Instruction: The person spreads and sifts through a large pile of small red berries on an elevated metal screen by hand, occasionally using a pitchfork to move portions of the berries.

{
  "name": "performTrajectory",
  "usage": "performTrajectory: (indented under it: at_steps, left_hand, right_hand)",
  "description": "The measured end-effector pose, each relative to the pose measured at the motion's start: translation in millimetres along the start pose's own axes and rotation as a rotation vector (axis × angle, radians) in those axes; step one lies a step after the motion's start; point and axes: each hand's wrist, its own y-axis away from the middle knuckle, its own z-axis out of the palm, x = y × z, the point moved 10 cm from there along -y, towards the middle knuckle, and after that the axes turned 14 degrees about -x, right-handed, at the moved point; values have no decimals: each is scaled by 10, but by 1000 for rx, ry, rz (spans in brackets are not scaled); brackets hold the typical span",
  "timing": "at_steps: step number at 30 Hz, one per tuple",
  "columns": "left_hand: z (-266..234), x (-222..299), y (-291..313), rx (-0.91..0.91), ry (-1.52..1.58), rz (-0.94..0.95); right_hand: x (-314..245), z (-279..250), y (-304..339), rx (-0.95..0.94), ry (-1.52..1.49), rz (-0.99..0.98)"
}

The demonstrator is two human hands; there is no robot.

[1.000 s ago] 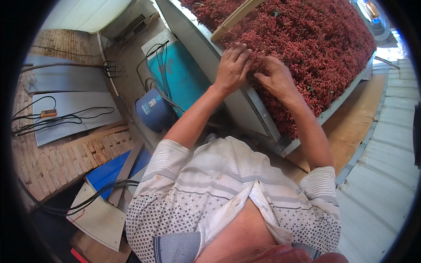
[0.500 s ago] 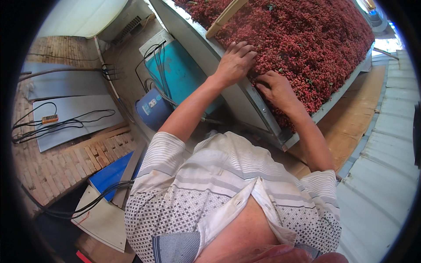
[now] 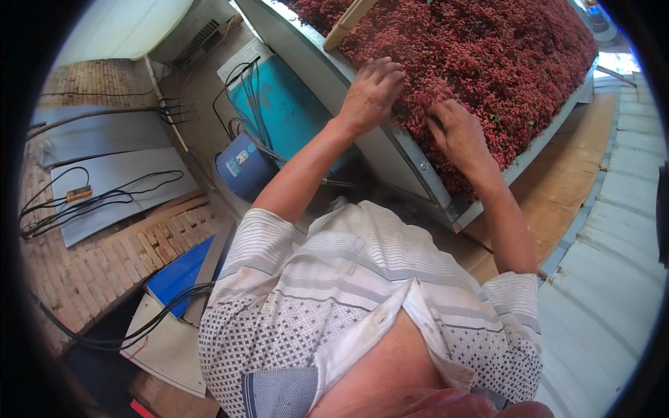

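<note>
A deep heap of small red berry clusters that look like Sichuan peppercorns (image 3: 502,76), with a few green leaf bits, fills a large metal bin (image 3: 411,157). Over the bin's left rim, my left hand (image 3: 371,96) has its fingers bent and close together. Its fingertips are hidden at the heap's edge. My right hand (image 3: 460,136) is just above the heap near the bin's close corner. Thumb and fingers are pinched around a small clump of peppercorns, which stands slightly raised in front of the fingertips.
A wooden bar (image 3: 348,24) lies across the bin's left rim. Left of the bin stand a teal machine housing (image 3: 286,104) with black cables and a blue cylinder-shaped motor (image 3: 244,167). Brown cardboard (image 3: 568,167) and corrugated sheeting (image 3: 606,279) lie at the right.
My right hand has shifted slightly right and lifted a little, and a clump of peppercorns now rises at its fingertips. My left hand has moved slightly up along the rim.
</note>
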Motion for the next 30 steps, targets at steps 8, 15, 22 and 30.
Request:
performTrajectory:
  at_steps: [8, 15, 22, 30]
  left_hand:
    - [85, 115, -75, -95, -68, -41]
    - [-107, 434, -4, -171, 163, 88]
    - [133, 403, -37, -297, 211, 221]
    - [149, 468, -197, -398, 200, 274]
  right_hand:
    - [30, 148, 265, 24, 15, 59]
    - [-72, -483, 108, 250, -65, -114]
    - [50, -30, 347, -117, -25, 89]
    - [-9, 334, 466, -81, 84, 51]
